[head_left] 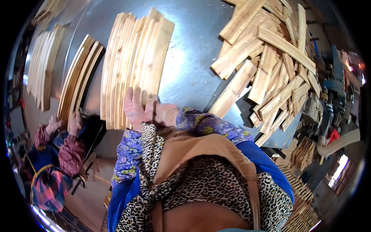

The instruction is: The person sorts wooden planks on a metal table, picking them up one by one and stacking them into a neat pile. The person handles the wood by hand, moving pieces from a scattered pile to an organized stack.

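Note:
A row of pale wooden slats (131, 62), stood side by side on edge, lies on the metal table in front of me. The rightmost slat turns its broad face toward the right. My left hand (136, 110), in a pinkish glove, rests on the near ends of the row with its fingers stretched out over the wood. Close beside it, my right hand (166, 113), gloved alike, is at the near end of the right-hand slats. Its fingers are mostly hidden, so its grip does not show.
A loose heap of wooden slats (270, 65) covers the table's right side. To the left, a co-worker's gloved hands (63, 123) hold a few slats (79, 75). Another row of slats (44, 65) stands farther left. Stacked wood (303, 154) and machinery (328, 104) lie beyond the table's right edge.

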`<state>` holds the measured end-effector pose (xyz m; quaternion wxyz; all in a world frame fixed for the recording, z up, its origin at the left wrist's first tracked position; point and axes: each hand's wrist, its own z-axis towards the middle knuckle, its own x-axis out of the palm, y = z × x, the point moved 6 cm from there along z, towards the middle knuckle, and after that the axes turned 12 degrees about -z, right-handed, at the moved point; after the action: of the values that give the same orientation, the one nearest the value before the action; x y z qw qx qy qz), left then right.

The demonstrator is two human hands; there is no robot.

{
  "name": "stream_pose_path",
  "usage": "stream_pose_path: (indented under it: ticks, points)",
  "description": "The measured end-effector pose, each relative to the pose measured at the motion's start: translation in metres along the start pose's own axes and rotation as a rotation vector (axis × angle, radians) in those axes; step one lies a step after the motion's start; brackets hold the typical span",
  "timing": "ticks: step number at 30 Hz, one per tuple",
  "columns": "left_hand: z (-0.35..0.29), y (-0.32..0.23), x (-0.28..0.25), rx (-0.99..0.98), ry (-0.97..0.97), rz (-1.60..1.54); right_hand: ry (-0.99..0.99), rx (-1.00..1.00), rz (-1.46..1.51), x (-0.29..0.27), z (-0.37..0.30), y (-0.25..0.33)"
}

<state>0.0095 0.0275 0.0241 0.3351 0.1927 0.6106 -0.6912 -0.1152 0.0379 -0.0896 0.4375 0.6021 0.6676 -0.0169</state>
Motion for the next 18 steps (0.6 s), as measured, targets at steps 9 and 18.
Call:
stream_pose_path:
  ticks: [9, 18]
  points:
    - [0.153, -0.097, 0.154, 0.032, 0.42, -0.279, -0.842, 0.551, -0.334, -0.321, -0.157, -0.288]
    - [0.262, -0.15, 0.341, -0.279, 0.729, -0.356, -0.238, 0.983, -0.662, -0.419, -0.247, -0.425]
